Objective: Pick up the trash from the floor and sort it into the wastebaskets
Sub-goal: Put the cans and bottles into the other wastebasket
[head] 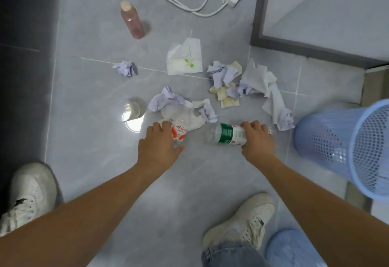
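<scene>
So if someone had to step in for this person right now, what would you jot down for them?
Left hand: closed on the red-labelled bottle, low at the floor.
Right hand: closed on the green-labelled bottle, also low.
Blue mesh wastebasket stands to the right; a second blue basket is near the right shoe, mostly out of view.
Done: nothing clearly binned; the basket's contents are hard to make out.
Left: drop both bottles, fetch the pink bottle standing farther off, then gather the crumpled paper, the white tissue and the small purple wad.

Grey tiled floor (101,161); white wall (336,14); perhaps ceiling-light glare (134,123).
</scene>
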`<state>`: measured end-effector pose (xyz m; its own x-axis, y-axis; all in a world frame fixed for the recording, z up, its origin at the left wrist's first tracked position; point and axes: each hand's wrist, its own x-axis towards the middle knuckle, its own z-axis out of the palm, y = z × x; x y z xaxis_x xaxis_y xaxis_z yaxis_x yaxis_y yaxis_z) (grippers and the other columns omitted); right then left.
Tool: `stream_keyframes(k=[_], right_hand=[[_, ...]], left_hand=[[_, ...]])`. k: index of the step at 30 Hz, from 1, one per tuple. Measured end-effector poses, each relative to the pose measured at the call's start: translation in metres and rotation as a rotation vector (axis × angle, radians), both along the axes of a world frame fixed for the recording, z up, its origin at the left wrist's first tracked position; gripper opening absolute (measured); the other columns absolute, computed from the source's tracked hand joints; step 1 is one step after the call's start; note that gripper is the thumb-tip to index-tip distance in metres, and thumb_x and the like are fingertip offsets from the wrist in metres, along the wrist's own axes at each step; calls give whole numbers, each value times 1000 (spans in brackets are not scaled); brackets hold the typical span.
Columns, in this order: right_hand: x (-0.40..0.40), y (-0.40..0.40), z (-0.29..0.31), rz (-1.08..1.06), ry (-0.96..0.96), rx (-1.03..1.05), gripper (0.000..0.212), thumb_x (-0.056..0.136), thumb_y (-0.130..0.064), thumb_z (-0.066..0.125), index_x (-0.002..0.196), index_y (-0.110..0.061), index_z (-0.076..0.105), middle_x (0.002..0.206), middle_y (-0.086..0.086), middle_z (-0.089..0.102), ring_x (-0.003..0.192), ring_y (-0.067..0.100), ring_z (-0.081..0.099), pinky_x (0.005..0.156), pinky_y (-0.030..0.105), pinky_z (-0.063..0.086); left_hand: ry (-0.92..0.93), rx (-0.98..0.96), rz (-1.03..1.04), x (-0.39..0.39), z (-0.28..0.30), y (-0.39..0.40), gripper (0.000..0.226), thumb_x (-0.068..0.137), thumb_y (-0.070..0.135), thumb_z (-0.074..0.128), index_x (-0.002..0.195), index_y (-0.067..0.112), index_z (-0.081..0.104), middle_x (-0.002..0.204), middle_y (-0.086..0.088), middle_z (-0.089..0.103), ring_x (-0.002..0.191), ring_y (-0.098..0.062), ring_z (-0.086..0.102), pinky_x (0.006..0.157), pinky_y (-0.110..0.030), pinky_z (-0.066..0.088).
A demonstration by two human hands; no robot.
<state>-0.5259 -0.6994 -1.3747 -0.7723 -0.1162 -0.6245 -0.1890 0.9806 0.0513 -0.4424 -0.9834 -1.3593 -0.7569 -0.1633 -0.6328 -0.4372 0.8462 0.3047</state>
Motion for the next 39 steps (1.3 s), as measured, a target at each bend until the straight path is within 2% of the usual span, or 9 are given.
stream_keyframes(k=[8,14,19,22,26,29,32,34,39], right_hand=[[54,33,49,-369,-6,-393,61,74,-33,80,127,-20,51,116,0,54,100,27,57,79,44,52],[78,60,189,-780,75,-564,59,78,-52,77,121,-44,37,117,-19,52,85,4,62,71,28,52],[79,117,282,-1007,334,-709,66,84,-24,78,138,-41,43,127,-16,53,96,10,63,74,30,57],[72,162,315,-1146,414,-673,64,85,-24,76,139,-39,46,123,-18,58,99,4,64,78,30,57],[54,224,314,-1363,424,-595,50,78,-44,78,123,-39,57,113,-12,67,95,18,71,80,43,61],[33,255,292,-1466,311,-620,42,81,-35,78,118,-32,57,107,1,69,76,26,74,65,44,64],[10,275,259,-1479,249,-627,55,81,-33,75,132,-23,57,115,6,65,85,30,74,62,41,65],[1,284,238,-1462,227,-641,55,82,-32,74,132,-22,55,117,7,62,88,34,73,62,41,65],[5,300,213,-1384,162,-616,51,84,-29,67,133,-18,56,124,9,62,104,32,68,89,51,59]], left_hand=[[-119,80,124,3,-11,11,75,72,44,85,123,4,47,119,-17,60,110,-37,56,83,-47,52],[1,279,157,-17,102,55,64,62,35,90,110,23,50,105,-1,64,97,-25,66,75,-43,57],[104,645,160,-58,214,143,79,62,36,96,128,35,54,119,15,65,109,-1,63,87,-20,51],[175,763,107,-90,252,210,70,61,42,96,121,35,60,114,16,68,108,-2,65,89,-23,52],[270,832,17,-120,268,294,59,71,29,92,115,43,56,108,36,64,103,12,62,79,-4,46],[285,814,-36,-135,251,339,60,71,31,91,119,40,56,111,28,66,104,7,62,84,-19,54],[278,741,-135,-146,219,369,59,76,28,86,122,41,52,117,18,63,106,-10,64,89,-40,56],[270,672,-198,-150,200,385,58,78,29,82,125,41,49,122,11,60,105,-20,66,89,-41,55],[202,575,-302,-145,175,397,77,81,25,74,148,33,37,144,-1,49,117,-25,60,95,-38,50]])
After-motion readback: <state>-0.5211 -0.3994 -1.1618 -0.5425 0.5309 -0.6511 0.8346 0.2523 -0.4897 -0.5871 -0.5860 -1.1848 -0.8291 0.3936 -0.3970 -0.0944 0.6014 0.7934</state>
